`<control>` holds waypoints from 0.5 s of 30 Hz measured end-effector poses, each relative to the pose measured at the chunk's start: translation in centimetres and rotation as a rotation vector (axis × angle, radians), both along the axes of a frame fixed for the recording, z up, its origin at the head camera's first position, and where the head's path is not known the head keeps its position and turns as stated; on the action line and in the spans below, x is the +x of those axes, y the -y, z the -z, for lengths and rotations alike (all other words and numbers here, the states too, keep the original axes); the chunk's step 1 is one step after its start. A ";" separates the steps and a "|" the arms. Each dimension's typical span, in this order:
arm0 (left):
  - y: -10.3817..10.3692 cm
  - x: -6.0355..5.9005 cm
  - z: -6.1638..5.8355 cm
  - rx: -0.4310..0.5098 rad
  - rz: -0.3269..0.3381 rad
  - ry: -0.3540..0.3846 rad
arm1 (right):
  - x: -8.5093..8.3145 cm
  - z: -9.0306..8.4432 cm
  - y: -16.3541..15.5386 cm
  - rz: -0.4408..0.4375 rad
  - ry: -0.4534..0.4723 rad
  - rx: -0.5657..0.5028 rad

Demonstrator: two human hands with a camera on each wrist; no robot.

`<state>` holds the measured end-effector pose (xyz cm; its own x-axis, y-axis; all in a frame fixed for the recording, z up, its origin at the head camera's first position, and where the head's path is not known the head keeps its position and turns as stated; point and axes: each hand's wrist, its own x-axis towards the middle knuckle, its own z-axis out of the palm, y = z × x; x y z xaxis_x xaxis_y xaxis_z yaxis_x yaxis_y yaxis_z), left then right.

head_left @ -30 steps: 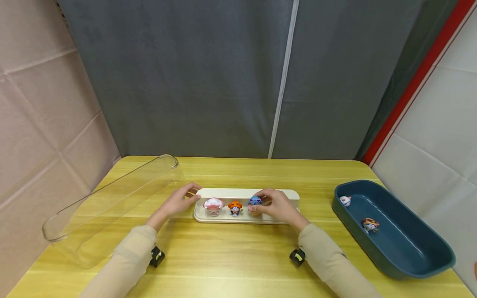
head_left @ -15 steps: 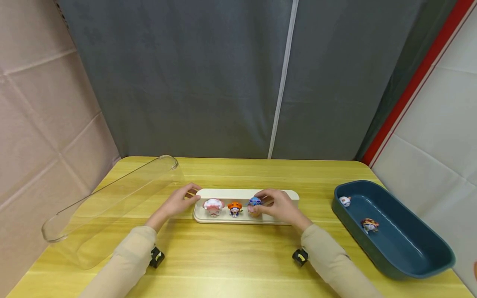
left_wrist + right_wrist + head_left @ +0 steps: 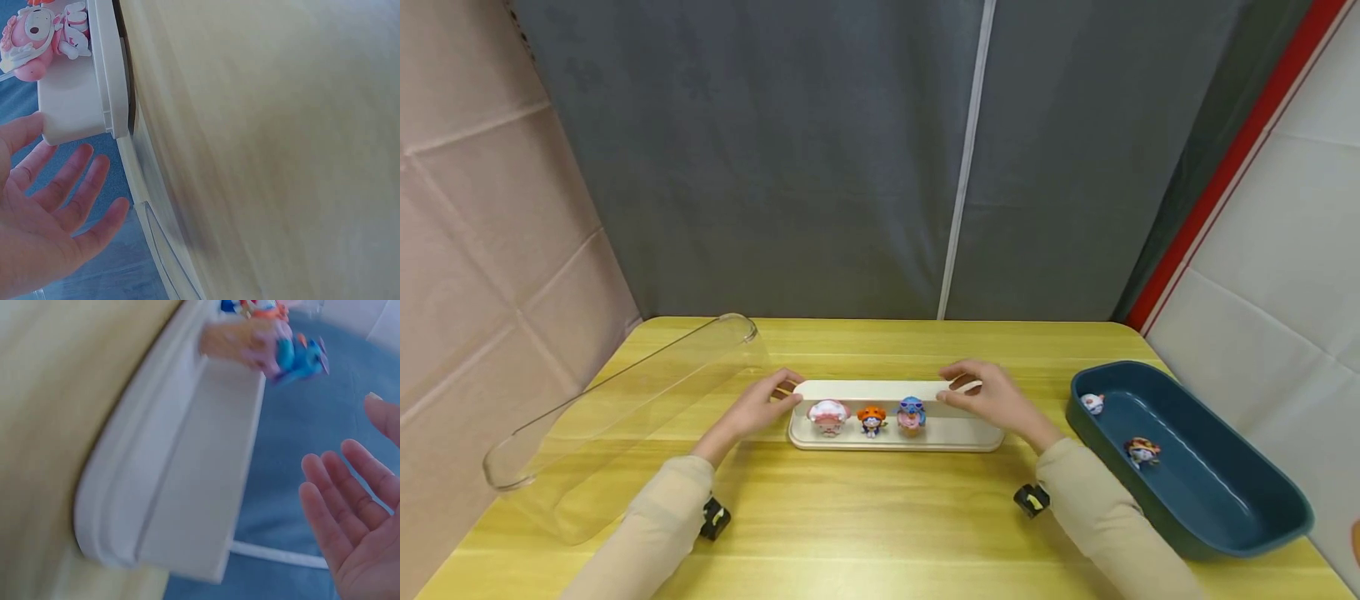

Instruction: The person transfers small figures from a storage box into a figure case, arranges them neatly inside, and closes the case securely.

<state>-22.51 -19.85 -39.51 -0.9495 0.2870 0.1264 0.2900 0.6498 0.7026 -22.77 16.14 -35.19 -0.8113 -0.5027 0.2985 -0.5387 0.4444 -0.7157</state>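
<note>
Two bare hands flank a long cream stand [image 3: 962, 435] at the middle of the wooden table [image 3: 850, 517]. The left hand [image 3: 758, 408] is at the stand's left end, its fingers loosely spread, with the thumb touching the end of the raised far step; whether the index finger presses there too, I cannot tell. The right hand [image 3: 988, 398] hovers over the stand's right part, thumb and fingers wide apart and slightly bent, holding nothing. Between the hands, three small figures stand upright in a row on the lower near ledge: a pink-and-white figure [image 3: 829, 418] on the left, an orange-headed figure [image 3: 872, 421] beside it, and a blue-topped figure [image 3: 912, 415] on the right, nearest the right hand. Beige sleeves [image 3: 1108, 508] cover both forearms, and a black device [image 3: 715, 518] sits at each wrist. Farther left, a long clear cover [image 3: 625, 425] lies slantwise, its far end toward the right. Over on the right is a dark blue bin [image 3: 1206, 475] with a white figure [image 3: 1092, 403] toward its far left side and a brown-topped figure [image 3: 1142, 451] nearer. A grey curtain [image 3: 775, 167] hangs beyond the table's far edge.
</note>
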 end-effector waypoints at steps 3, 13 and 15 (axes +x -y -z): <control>0.0 0.0 0.0 -0.002 -0.005 0.000 | -0.1 -1.0 -1.1 0.036 -0.030 0.039; 0.1 0.1 -0.1 0.002 0.001 0.000 | -0.4 -4.2 -4.5 0.139 -0.010 0.162; 0.1 0.1 -0.1 0.001 0.002 -0.008 | -0.4 -4.7 -5.2 0.148 -0.007 0.170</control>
<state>-22.42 -19.93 -39.41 -0.9479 0.2892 0.1338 0.2969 0.6486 0.7009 -23.15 21.33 -30.49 -0.8782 -0.4217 0.2258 -0.4634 0.6328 -0.6203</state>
